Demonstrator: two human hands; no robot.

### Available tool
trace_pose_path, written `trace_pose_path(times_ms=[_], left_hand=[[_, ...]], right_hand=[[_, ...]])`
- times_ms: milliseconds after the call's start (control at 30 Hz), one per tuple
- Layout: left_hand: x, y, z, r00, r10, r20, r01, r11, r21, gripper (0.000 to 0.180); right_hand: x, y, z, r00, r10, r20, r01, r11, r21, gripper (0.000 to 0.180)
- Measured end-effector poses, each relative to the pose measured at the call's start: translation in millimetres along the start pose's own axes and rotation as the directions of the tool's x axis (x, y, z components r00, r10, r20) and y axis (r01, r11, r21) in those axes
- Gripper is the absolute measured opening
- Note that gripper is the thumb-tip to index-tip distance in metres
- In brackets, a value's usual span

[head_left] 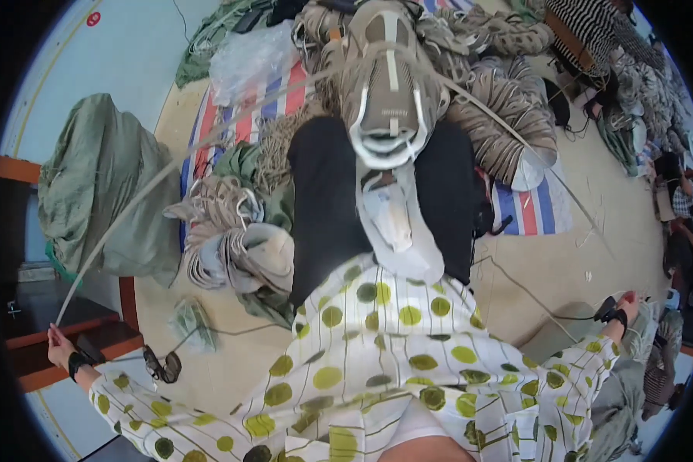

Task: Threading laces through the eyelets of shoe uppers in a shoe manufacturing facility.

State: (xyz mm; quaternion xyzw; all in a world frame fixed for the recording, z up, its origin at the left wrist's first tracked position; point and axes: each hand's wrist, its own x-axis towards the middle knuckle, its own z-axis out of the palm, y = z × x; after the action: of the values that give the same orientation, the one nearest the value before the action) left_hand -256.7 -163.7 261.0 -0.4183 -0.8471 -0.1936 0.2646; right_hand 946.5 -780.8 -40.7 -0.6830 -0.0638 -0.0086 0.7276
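Observation:
A brown-and-grey shoe upper (389,96) with a white-edged opening lies over my black-trousered knees, its pale lining (420,246) reaching toward my lap. A long beige shoelace (158,179) spans both sides of the upper. My left hand (60,346), stretched far out to the left, pinches one end, and that length is drawn straight. Far out to the right, my right hand (629,302) is closed; the other length runs straight toward it and blurs just short of the fingers. Both wrists wear black bands.
Nested stacks of shoe uppers lie left (242,250) and right (508,115) of my knees, partly on a striped woven sheet (525,209). A bulky green sack (108,192) stands at left. Clear plastic (250,61) and a small bag (194,323) lie nearby. People sit at far right.

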Motion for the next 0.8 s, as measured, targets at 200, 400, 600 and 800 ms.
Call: trace_pose_path(times_ms=[200,400,600,800], left_hand=[[-16,167,161,0.673,0.466,0.574,0.624,0.058,-0.779,0.028],[-275,469,20,0.356,0.776,0.52,0.486,0.322,-0.813,0.021],[-394,552,-80,-0.072,0.987,0.146,0.536,0.162,-0.829,0.01],[-420,580,-97,-0.251,0.961,0.115,0.66,0.257,-0.706,0.008]], right_hand=[[1,-16,246,0.77,0.327,0.548,-0.541,0.789,0.289,0.032],[-172,-137,531,0.562,0.094,0.822,0.013,0.992,-0.123,0.015],[-193,-148,619,0.398,-0.105,0.911,0.323,0.946,-0.032,0.014],[-219,-162,626,0.061,-0.43,0.901,0.949,0.304,0.081,0.008]])
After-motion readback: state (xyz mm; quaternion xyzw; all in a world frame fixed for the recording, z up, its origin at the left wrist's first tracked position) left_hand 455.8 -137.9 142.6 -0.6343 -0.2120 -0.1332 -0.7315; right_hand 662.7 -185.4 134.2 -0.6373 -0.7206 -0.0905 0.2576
